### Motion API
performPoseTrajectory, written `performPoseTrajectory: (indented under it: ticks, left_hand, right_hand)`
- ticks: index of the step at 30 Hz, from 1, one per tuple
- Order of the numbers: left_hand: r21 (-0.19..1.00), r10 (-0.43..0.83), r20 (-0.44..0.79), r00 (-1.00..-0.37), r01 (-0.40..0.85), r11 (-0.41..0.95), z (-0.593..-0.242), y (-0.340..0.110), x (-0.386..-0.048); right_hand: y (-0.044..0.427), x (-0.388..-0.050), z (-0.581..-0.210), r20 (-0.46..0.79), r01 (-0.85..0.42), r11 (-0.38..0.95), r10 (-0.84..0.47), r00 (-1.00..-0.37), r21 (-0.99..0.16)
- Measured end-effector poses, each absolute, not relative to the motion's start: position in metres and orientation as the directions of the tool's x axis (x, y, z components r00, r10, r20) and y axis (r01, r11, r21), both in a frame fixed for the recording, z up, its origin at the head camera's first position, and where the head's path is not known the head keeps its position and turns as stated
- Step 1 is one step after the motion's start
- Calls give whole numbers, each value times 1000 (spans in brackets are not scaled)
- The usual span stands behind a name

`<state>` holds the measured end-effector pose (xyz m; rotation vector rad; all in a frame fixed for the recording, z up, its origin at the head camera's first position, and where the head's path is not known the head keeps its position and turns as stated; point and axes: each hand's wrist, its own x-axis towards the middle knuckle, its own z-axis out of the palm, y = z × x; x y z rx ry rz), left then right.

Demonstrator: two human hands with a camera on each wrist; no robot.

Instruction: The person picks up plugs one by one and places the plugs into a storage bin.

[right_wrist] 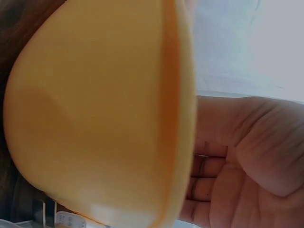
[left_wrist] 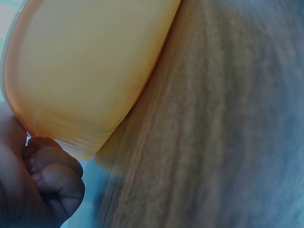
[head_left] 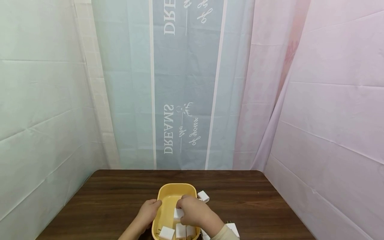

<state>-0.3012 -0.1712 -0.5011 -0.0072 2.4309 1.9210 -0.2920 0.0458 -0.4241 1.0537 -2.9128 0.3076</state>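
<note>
A yellow container (head_left: 171, 190) on the wooden table holds several white plug adapters, among them one (head_left: 166, 233) near its front. The left hand (head_left: 147, 213) grips the container's left rim, thumb over the edge; in the left wrist view that hand (left_wrist: 42, 180) has its fingers curled at the container's rim (left_wrist: 90, 71). Inside the container, the right hand (head_left: 194, 210) pinches a white adapter (head_left: 178, 213). From the right wrist, the container's wall (right_wrist: 95, 104) hides the fingertips of the right hand (right_wrist: 247, 161).
White adapters lie to the container's right, one by its far corner (head_left: 203, 196) and others near the right forearm (head_left: 232, 228). The dark wooden table (head_left: 258, 203) has cloth curtains (head_left: 186, 83) behind and on both sides.
</note>
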Motion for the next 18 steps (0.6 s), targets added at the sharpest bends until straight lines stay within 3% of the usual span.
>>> performPoseTrajectory:
  ticks: [18]
  left_hand:
    - [972, -1, -22, -1000, -22, 233, -501, -170, -302]
  right_hand:
    - [35, -295, -437, 119, -661, 740, -651, -750, -124]
